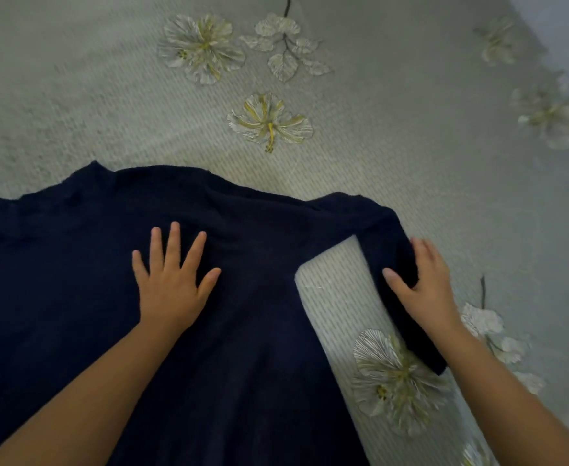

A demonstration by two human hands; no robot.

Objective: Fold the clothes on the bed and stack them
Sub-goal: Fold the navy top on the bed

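Sweater point(74, 297), dark navy, lies flat on the bed point(74, 95); it fills the lower left of the view, collar point(99, 176) toward the far side, hem end running off the bottom edge.

Left hand point(170, 290) lies palm down on the sweater's chest, just below the shoulder line; fingers straight and spread, pressing flat, holding nothing.

Right sleeve point(387, 250) comes off the shoulder to the right, then bends back toward the person, leaving a bare strip of bed between sleeve and body; sleeve end lies near the lower right, over the edge of a printed flower point(394, 381).

Right hand point(427, 280) grips the sleeve near the bend; thumb point(397, 280) on the inner side, fingers curled over the outer side, cloth bunched between them; sleeve there looks slightly raised, but whether it clears the bed I cannot tell.

Bed cover is pale grey-green with a fine ribbed texture; white and yellow flowers printed across it, a cluster point(242, 62) well beyond the collar, more along the right edge, those blurred.
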